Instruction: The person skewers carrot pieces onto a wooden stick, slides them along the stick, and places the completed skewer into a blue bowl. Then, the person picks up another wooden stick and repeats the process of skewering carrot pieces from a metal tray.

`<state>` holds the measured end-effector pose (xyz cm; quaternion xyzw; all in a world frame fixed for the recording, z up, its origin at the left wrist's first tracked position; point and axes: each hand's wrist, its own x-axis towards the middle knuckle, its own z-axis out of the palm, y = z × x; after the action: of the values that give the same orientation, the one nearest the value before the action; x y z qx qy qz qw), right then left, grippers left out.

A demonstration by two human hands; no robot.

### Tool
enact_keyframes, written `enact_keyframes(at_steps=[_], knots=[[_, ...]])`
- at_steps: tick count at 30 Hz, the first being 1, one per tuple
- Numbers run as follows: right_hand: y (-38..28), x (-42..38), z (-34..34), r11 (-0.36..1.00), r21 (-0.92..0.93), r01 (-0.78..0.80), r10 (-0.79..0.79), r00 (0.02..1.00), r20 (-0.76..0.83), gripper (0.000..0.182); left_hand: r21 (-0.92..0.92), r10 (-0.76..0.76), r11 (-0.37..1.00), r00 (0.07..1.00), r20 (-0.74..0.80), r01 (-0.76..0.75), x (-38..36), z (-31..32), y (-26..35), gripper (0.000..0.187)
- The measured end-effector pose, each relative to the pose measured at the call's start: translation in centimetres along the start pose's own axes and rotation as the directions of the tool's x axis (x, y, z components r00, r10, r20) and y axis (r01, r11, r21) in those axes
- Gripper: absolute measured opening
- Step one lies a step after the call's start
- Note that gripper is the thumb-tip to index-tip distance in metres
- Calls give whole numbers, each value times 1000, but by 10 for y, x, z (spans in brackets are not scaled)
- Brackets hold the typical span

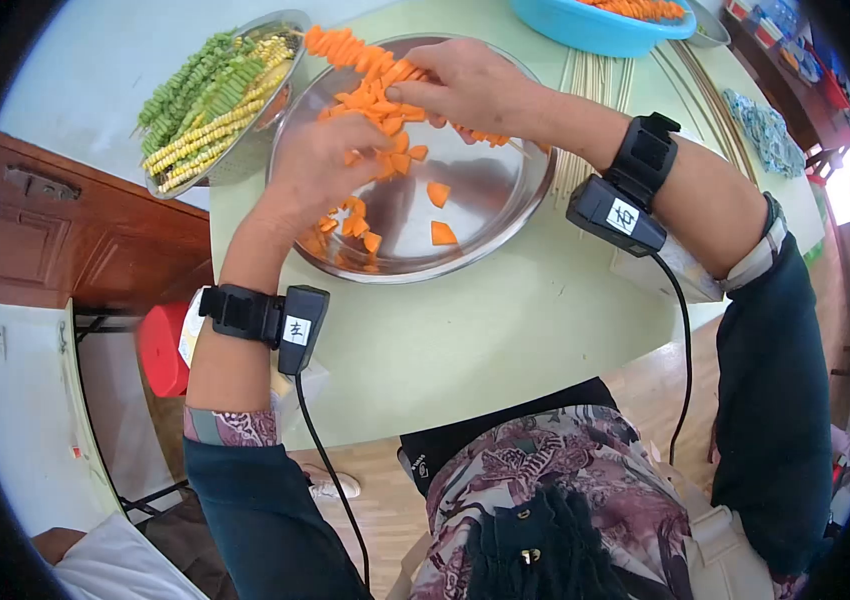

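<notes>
My right hand (pixel 470 85) is closed around a skewer of carrot slices (pixel 350 50), held slantwise above a round steel basin (pixel 490 225). The skewer's bare wooden end sticks out below that hand, to the right. My left hand (pixel 330 165) is over the basin's left side, slightly blurred, with its fingers curled down at the loose carrot pieces (pixel 400 160). Whether a piece is pinched in them is hidden. Two carrot pieces (pixel 441 215) lie apart on the basin's bottom, and several more are under my left hand.
A colander (pixel 235 165) at the left holds skewers of green vegetable (pixel 185 85) and corn (pixel 220 135). Behind the basin stands a blue tub (pixel 605 35) with carrot skewers. Bare wooden skewers (pixel 595 75) lie to its right. A patterned cloth (pixel 765 130) is at the far right.
</notes>
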<state>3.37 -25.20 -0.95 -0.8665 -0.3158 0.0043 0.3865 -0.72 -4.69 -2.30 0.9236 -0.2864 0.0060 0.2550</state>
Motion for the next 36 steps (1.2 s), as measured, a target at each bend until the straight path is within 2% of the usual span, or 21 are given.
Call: enact_keyframes(at_steps=[1,3,7,9,10,12,16,18,19,23,25,28,31,36], knots=[[0,-1,0,1000,-1,-3,3,1000,-2,34,-2,3,1000,1000,2,-3,0,7,6,24],[1,-2,1,998,-48,30,-29,999,15,33,208,116,972,993,-2,-113,-1,18,11,18],[-3,4,3,998,-64,20,-19,999,29,33,169,117,979,993,15,-118,-1,14,1,28],[-2,2,3,992,-101,71,-69,997,19,33,192,114,976,993,-42,-104,-2,13,-1,28],[0,1,4,992,-103,72,-70,997,16,33,195,117,975,992,-43,-107,-2,12,-1,28],[4,2,7,968,-187,169,-178,984,-31,34,213,117,971,993,-18,-111,-2,9,-1,25],[3,2,8,980,-154,123,-121,992,21,33,231,98,968,995,-1,-95,-3,11,-8,22],[7,4,10,952,-151,268,-274,961,-24,32,253,76,965,997,13,-76,-2,12,-9,21],[8,5,11,948,-157,276,-283,959,-27,32,260,78,963,997,6,-77,-2,12,-10,21],[0,2,7,973,-97,211,-211,977,12,32,179,57,983,998,-31,-50,-1,13,-8,21],[-2,1,5,978,-105,178,-178,984,15,33,254,-55,966,998,11,50,0,12,-3,8],[-1,1,3,985,-90,149,-147,989,26,33,355,24,935,999,-23,-14,1,16,-2,9],[-5,0,2,998,6,70,-71,995,72,34,436,-1,900,1000,-7,4,0,16,1,10],[-2,1,6,987,-95,130,-126,991,53,33,438,-47,898,999,7,39,1,17,3,12]])
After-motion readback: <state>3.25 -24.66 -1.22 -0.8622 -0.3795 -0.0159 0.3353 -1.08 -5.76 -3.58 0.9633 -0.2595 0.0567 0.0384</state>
